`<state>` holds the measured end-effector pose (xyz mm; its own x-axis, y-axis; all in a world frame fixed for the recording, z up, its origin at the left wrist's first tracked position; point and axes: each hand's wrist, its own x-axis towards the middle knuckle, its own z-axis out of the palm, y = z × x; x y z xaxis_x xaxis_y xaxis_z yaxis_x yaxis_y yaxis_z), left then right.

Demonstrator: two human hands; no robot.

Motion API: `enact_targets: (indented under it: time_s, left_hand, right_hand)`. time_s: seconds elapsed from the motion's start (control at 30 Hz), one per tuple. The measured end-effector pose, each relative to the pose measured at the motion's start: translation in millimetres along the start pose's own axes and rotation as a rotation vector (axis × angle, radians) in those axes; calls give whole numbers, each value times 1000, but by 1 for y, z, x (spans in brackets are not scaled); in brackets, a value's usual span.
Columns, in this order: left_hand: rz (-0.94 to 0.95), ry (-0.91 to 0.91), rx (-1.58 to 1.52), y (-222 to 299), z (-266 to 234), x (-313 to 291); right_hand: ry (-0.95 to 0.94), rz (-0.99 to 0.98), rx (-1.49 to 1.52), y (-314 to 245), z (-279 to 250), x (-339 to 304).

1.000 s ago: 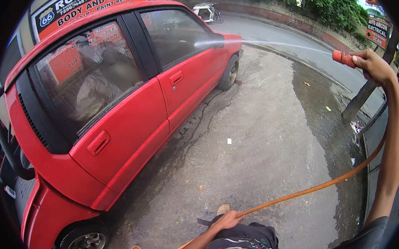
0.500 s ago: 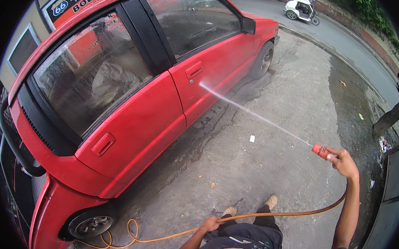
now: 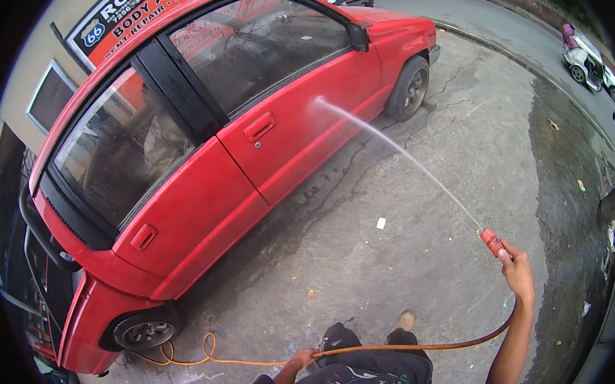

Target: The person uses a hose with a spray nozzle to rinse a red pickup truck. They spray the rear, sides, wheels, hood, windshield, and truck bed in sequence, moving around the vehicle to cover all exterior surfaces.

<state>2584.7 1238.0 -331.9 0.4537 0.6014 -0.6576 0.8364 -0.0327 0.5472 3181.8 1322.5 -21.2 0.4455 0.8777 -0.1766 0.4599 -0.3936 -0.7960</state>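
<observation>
Fingers point(image 3: 513, 248) of our right hand point(image 3: 518, 275) are curled firmly around a red nozzle point(image 3: 492, 241), with no gap visible between grip and barrel, and the nozzle is held up over the concrete ground point(image 3: 425, 269) to our right. From its tip we trace a thin white water jet point(image 3: 412, 159), bowed slightly, to the front door point(image 3: 304, 139) of a red car point(image 3: 199, 258), which it strikes below the window and forward of the door handle point(image 3: 259, 127), breaking into fine spray. Our left hand point(image 3: 304, 359), low in the view, is folded around an orange hose point(image 3: 429, 346); the exact placing of its fingers is too small to tell. We note that the hose crosses in front of our legs toward the right forearm, while its other length lies in loops beside the rear wheel point(image 3: 147, 330). Between car and nozzle, a small white card point(image 3: 381, 223) lies on the ground.
</observation>
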Motion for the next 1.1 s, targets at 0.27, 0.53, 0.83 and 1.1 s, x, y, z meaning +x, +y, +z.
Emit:
enact_targets:
  time_s: [0.27, 0.53, 0.83, 1.1]
  left_hand:
    - [-138, 7, -74, 71, 18, 10]
    - [-387, 94, 29, 95, 18, -3]
    - [-342, 131, -30, 98, 7, 102]
    - [-192, 57, -119, 182, -24, 247]
  right_hand:
    - [38, -8, -93, -21, -41, 79]
    - [-452, -339, -219, -59, 99, 87]
    - [-122, -272, -311, -1, 33, 211]
    - [-35, 101, -416, -21, -62, 312]
